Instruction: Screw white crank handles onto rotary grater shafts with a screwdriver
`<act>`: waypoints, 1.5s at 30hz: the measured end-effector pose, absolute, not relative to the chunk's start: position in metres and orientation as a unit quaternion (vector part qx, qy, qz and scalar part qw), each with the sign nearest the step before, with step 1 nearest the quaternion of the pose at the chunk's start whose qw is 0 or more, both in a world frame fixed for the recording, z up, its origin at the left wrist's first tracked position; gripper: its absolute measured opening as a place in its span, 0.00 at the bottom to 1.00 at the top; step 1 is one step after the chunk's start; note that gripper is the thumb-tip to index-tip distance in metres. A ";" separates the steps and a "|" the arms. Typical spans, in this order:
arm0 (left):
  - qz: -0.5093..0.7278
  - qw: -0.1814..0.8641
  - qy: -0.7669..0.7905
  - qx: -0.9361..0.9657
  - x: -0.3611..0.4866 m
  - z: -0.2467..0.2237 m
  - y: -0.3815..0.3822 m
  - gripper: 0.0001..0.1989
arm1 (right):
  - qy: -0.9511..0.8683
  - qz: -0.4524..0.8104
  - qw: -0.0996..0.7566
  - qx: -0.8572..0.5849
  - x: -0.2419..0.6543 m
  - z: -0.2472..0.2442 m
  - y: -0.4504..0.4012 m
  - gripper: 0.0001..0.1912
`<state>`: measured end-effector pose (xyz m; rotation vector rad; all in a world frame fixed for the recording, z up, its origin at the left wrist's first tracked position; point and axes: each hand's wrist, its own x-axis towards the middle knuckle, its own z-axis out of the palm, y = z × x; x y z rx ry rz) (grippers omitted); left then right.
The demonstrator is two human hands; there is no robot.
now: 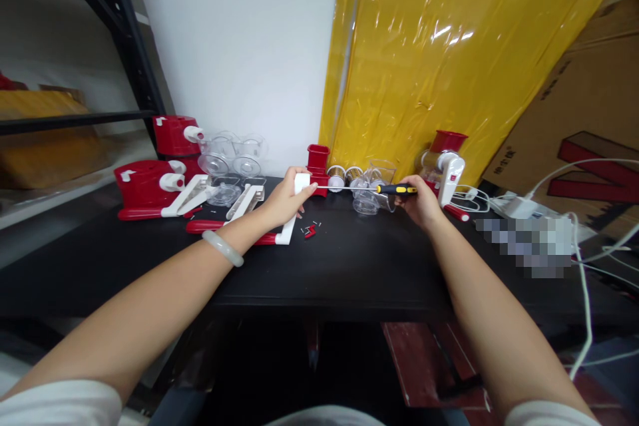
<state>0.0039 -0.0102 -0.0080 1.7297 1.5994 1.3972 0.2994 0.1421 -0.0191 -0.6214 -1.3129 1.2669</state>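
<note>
My left hand is closed around a white crank handle with a red grip, its upper end raised above the black table. My right hand grips a screwdriver by its black and yellow handle. The long shaft runs level to the left, and its tip meets the crank handle's upper end by my left thumb; the exact contact is hidden. Below my left hand lie a small red part and several tiny screws. Another white crank handle with a red grip rests left of my left hand.
Red grater bodies and clear plastic parts stand at the back left. Behind my hands are a red hopper and metal grating drums. An assembled grater, white cables and a carton occupy the right.
</note>
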 end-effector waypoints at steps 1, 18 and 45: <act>0.502 0.199 0.571 0.618 0.004 -0.008 -0.010 0.21 | -0.560 0.534 0.570 -0.277 0.299 -0.020 0.143 0.17; 0.514 0.212 0.565 0.610 0.003 -0.010 -0.007 0.19 | -0.544 0.572 0.570 -0.230 0.302 -0.012 0.130 0.11; 0.521 0.222 0.565 0.600 0.005 -0.009 -0.006 0.18 | -0.569 0.571 0.561 -0.192 0.303 -0.010 0.124 0.08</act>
